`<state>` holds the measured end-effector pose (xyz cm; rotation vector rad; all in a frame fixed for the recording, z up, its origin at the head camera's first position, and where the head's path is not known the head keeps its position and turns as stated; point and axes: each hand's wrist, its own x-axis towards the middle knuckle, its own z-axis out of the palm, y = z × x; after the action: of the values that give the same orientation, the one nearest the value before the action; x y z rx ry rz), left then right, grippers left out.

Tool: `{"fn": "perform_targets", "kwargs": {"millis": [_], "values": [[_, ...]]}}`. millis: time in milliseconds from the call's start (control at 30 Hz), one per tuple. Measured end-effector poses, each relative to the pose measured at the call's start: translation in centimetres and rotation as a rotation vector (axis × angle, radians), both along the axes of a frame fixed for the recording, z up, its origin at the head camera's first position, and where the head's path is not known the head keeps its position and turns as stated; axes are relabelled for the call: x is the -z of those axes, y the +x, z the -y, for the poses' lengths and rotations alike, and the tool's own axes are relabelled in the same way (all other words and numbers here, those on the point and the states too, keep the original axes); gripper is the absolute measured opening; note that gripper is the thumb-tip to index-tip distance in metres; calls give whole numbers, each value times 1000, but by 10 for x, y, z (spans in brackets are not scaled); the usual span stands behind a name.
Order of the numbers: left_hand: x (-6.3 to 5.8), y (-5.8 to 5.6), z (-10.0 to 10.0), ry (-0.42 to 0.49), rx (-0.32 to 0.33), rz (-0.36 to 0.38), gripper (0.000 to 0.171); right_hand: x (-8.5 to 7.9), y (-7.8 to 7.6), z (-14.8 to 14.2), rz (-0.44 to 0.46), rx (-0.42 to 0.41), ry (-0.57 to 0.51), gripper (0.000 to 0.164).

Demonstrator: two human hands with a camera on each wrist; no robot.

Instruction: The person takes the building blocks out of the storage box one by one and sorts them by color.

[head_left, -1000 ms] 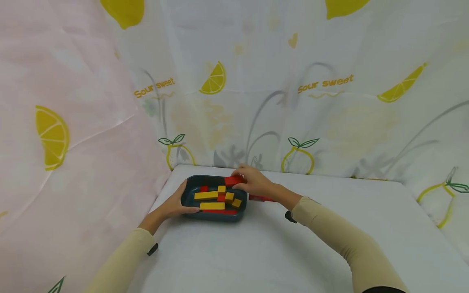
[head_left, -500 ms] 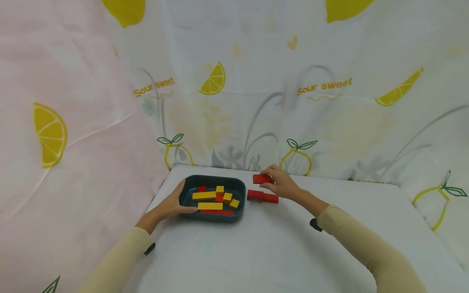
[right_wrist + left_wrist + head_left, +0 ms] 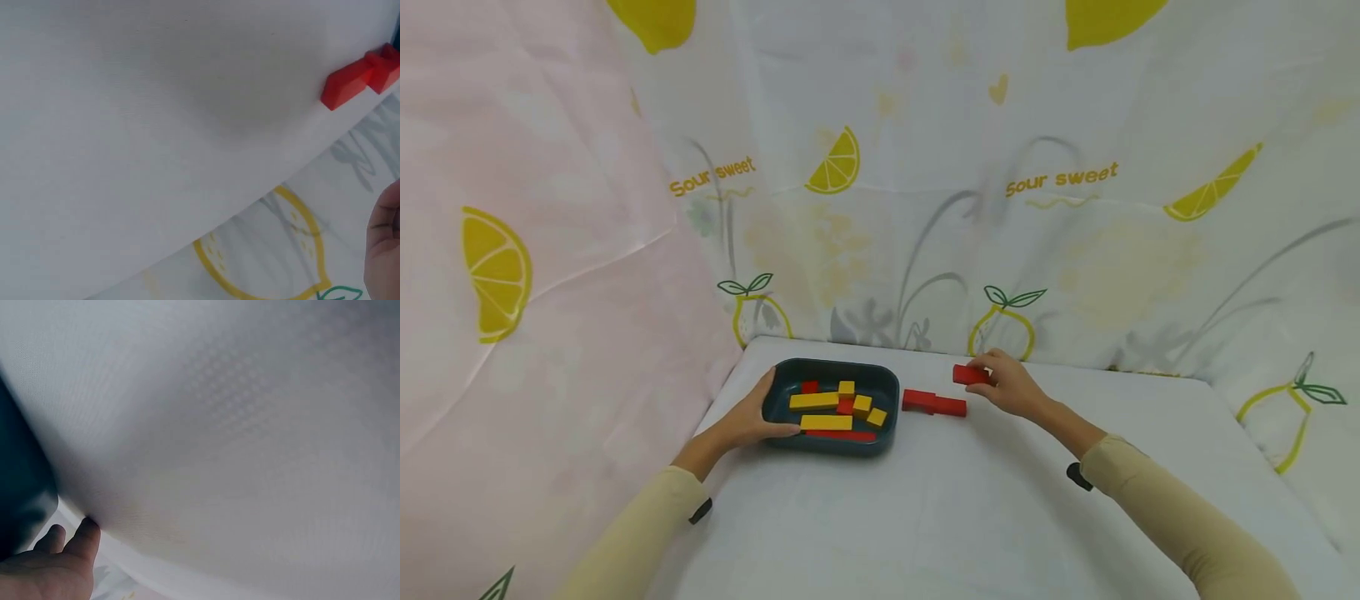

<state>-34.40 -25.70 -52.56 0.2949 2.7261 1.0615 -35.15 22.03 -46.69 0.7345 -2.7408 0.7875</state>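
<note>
In the head view my left hand (image 3: pixel 751 421) grips the left end of a dark teal tray (image 3: pixel 842 447), thumb at the near rim and fingers at the far left corner. Inside the tray lie two long yellow blocks (image 3: pixel 826 423), several small yellow cubes (image 3: pixel 861 407) and some red blocks (image 3: pixel 841 436). My right hand (image 3: pixel 1017 390) pinches a short red block (image 3: pixel 967 374) between thumb and fingers, to the right of the tray and towards the back of the table. Only the edge of that hand (image 3: pixel 382 250) shows in the right wrist view; its block is hidden there.
Other red blocks (image 3: pixel 934 402) lie touching one another just right of the tray, on the white-covered table (image 3: pixel 925 517). Behind the table's back edge hangs a lemon-print curtain (image 3: pixel 880 250); a pinkish one (image 3: pixel 572 350) hangs at the left.
My right hand has moved right, from over the tray's far right corner to beyond the loose red blocks, carrying the red block with it. The left hand has kept its hold on the tray.
</note>
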Motion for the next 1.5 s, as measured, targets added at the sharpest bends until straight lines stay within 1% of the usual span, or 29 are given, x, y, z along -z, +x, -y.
{"fn": "perform_targets", "kwargs": {"millis": [200,400,500,633,833,1033,1167,1267,1367,1500], "values": [[-2,-1,0,-1,2,-5,130,5,2,-11,39,23,18,34],[0,1,-1,-4,5,-9,129,15,5,-20,99,56,32,34],[0,1,-1,2,8,-8,129,21,6,-25,103,64,34,33],[0,1,0,-2,14,-10,129,26,7,-29,98,58,39,32],[-1,1,0,-3,9,-13,128,32,7,-33,144,70,59,31],[1,1,-1,7,1,-15,127,38,6,-36,183,65,91,31],[1,2,-2,1,-5,-14,128,39,5,-35,193,58,96,31],[1,3,-2,-7,-10,-15,128,40,4,-35,218,56,105,30],[0,3,-3,-2,-2,-27,129,42,2,-35,256,55,120,30],[-1,2,-3,6,8,-37,129,44,1,-34,277,37,140,31]]}}
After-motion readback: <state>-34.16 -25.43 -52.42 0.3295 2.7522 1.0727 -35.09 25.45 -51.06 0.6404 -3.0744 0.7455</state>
